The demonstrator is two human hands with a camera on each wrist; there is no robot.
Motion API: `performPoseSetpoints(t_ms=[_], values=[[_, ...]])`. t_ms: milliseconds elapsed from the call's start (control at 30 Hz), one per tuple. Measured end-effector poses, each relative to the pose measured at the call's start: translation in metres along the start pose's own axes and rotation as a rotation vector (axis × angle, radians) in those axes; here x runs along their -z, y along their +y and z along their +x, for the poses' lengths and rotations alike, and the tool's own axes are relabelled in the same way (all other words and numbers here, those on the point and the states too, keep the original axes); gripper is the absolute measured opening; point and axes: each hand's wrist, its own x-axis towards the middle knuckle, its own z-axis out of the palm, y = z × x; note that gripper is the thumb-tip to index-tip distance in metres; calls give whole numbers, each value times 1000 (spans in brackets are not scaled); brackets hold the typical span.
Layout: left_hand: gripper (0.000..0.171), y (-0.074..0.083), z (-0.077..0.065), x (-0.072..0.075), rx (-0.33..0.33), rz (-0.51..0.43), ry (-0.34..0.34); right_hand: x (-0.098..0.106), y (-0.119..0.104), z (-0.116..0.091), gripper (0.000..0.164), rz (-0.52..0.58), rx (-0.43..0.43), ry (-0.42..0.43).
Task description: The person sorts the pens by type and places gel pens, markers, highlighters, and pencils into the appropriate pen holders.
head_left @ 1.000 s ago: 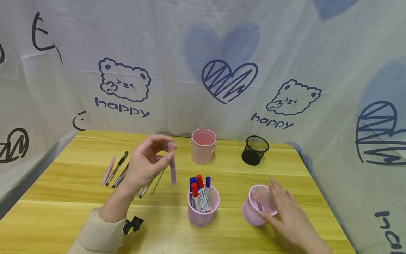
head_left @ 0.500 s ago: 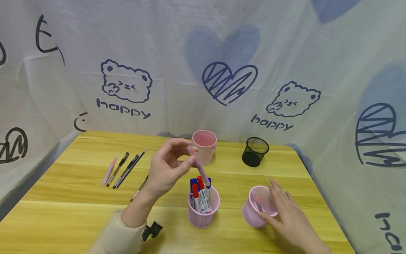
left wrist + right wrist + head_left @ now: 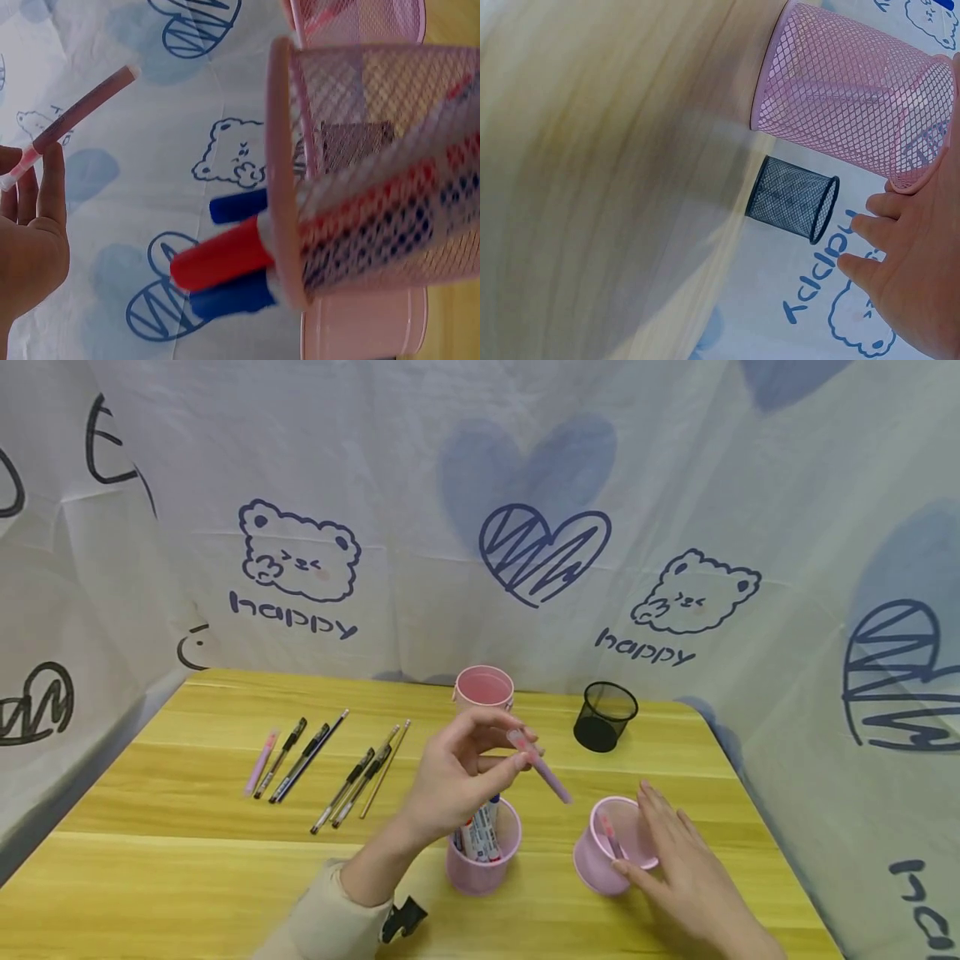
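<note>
Head view: left grip point(image 3: 463, 774) pinches a purple pen point(image 3: 551, 779) near one end, so it could swivel; outstretched right grip point(image 3: 684, 870), pressing, could tip the pink cup point(image 3: 596, 863).

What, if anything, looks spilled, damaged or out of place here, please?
Nothing stands out: the pink cup at the right hand and the black cup look upright, the left hand holds a pen, and I see no spill or damage.

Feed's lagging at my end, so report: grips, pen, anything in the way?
Left grip pinching purple pen aloft. Right grip touching rightmost pink cup at its rim. Nothing seen between pen and that cup.
</note>
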Motion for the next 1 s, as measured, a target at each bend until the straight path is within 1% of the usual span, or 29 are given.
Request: performPoseSetpoints(t_ms=[133,267,433,533,700,767,867,1000], values=[[33,-4,0,-15,29,-27,-9,1,-1,0,95,4,-13,-13],[31,-11,-3,-30,54,-35,-31,1,-1,0,94,14,-24,-23],[29,-21,-8,-46,111,2,-49,1,0,0,93,23,-27,-27],[27,-26,-11,-53,151,27,-59,0,1,0,93,24,-20,-20],[25,-35,-14,-61,241,55,-86,0,0,0,93,24,-11,-10],[25,-39,-15,-62,261,75,-93,0,0,0,93,25,-13,-11],[24,-46,-17,-65,267,120,-106,1,0,1,92,25,-19,-19],[23,-54,-19,-67,292,159,-115,1,0,1,92,28,-25,-29]])
